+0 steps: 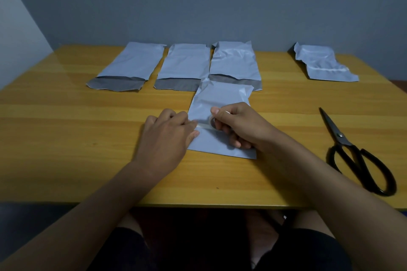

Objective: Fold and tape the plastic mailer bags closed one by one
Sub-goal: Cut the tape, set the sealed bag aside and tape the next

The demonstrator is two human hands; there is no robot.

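Note:
A white plastic mailer bag (220, 99) lies folded on the wooden table (66, 138) in front of me. My right hand (237, 127) grips a small roll of clear tape (213, 121) over the bag's middle. A strip of tape (203, 126) runs leftward from the roll across the fold. My left hand (169, 136) presses the strip's free end down at the bag's left edge with its fingertips. Three open mailers (130, 61) (185, 61) (235, 61) lie in a row behind, grey flaps unfolded toward me.
Black scissors (352, 152) lie shut on the table at the right, blades pointing away. Another mailer (321, 64), folded and taped, sits at the far right. A grey wall stands behind the table. My knees show below the near edge.

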